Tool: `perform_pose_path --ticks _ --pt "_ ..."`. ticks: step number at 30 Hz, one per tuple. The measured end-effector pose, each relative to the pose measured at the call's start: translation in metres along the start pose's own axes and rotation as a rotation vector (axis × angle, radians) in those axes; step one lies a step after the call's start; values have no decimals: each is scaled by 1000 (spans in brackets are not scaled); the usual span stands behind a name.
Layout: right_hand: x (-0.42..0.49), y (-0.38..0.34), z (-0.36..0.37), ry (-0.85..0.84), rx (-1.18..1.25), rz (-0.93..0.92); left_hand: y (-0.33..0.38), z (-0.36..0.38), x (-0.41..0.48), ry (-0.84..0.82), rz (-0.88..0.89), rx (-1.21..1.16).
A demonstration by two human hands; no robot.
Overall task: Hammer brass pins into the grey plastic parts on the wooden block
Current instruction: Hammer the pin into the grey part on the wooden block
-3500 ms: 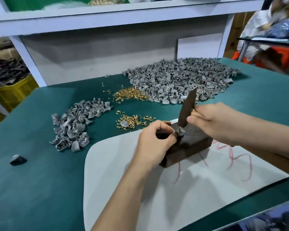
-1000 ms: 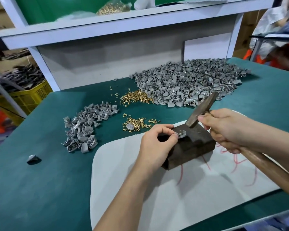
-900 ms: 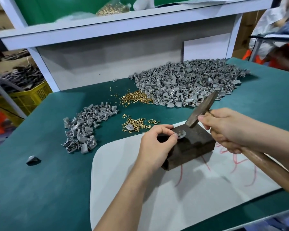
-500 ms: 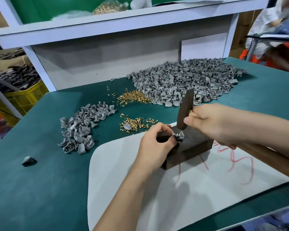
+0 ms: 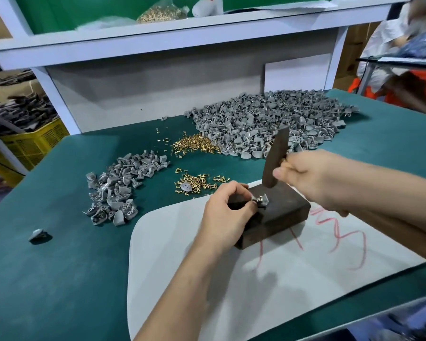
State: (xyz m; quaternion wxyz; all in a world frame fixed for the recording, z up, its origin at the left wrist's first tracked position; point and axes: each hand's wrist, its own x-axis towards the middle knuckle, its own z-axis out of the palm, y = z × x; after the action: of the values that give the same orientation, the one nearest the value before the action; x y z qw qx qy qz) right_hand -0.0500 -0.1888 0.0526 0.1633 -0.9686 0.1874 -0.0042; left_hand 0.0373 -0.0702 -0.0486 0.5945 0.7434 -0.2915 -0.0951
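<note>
Head view: left hand (image 5: 225, 212) pinches the grey part (image 5: 262, 200) on the wooden block (image 5: 280, 215); right hand (image 5: 315, 178) grips the hammer (image 5: 274, 158), head hovering just beyond it.

A small assembly workshop, set up for handwork. Behind the wooden block (image 5: 280, 212) on the green-covered counter (image 5: 59, 267) lies a big heap of grey plastic parts (image 5: 268, 119). Left of the block sits a smaller heap (image 5: 118, 188), with loose brass pins (image 5: 194, 145) scattered between the two. One grey part (image 5: 261, 200) rests on the block, a hammer (image 5: 274, 158) just above it. Above and behind the block runs a white shelf (image 5: 182, 38) carrying a bag (image 5: 160, 13) of pins. Far to its left stands a yellow crate (image 5: 32, 141).
</note>
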Motion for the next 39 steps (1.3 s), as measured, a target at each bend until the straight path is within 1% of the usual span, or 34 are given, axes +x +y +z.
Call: perform_pose_path --ticks 1,3,5,8,9,11,16,18,21,24,26,29,30,32,35,36,39 --pt "0 1 0 25 3 -11 0 0 1 -3 2 10" --pt "1 2 3 -24 2 -2 -2 0 0 5 -9 -23" --pt "5 8 3 -32 81 16 -2 1 0 9 -23 -38" --pt "16 25 -8 49 516 15 -3 2 1 25 -35 -32" --pt "21 31 -11 44 643 32 -4 2 1 36 -42 -33" --pt "32 44 -9 -45 823 93 -4 3 1 54 -45 -34" --pt "73 74 16 -424 1188 276 -4 2 1 73 -23 -7" --pt "85 78 28 -496 1262 303 -4 1 0 77 4 16" --pt "98 78 39 -510 1184 300 -6 1 0 88 29 49" --pt "99 76 47 -429 938 273 -6 2 0 99 29 66" --pt "98 74 51 -335 807 205 -4 3 -1 109 22 92" --pt "100 72 58 -217 730 90 -3 2 -3 110 -1 92" --pt "101 73 61 -172 666 74 -1 2 -3 118 -12 79" --pt "102 73 64 -46 453 50 5 1 -1 154 -48 80" --pt "98 75 65 174 70 -17 21 2 19 193 -83 158" --pt "97 76 65 214 5 -36 29 4 31 188 -86 153" --pt "97 77 63 287 -72 -70 51 12 84 224 -50 87"
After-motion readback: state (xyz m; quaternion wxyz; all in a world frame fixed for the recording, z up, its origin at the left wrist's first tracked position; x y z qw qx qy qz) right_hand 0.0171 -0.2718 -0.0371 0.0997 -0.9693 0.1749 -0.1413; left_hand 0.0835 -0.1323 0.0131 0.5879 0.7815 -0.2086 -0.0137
